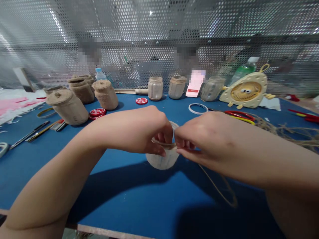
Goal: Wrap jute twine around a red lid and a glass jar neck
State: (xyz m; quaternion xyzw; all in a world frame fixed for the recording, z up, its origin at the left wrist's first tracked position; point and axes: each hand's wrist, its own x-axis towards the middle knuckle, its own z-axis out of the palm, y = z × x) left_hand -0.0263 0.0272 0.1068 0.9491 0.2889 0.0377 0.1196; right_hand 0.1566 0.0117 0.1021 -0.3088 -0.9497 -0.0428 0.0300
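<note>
Twine (163,143) sits pinched in narrow grips of left hand (147,131) and right hand (206,141) against one glass jar (161,161).

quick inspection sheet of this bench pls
surface: blue tabletop, arm shadows across it
job's things: glass jar between the hands, twine strand across its top, trailing down to the tabletop
clutter: twine-wrapped jars, red jar lids, craft knife, loose twine pile, red-handled scissors, fan with cartoon eyes
hands: left hand gripping the jar's top, right hand pinching the twine strand
cables: nothing seen
surroundings: perforated metal screen behind the bench, plastic bottle beyond the fan
</note>
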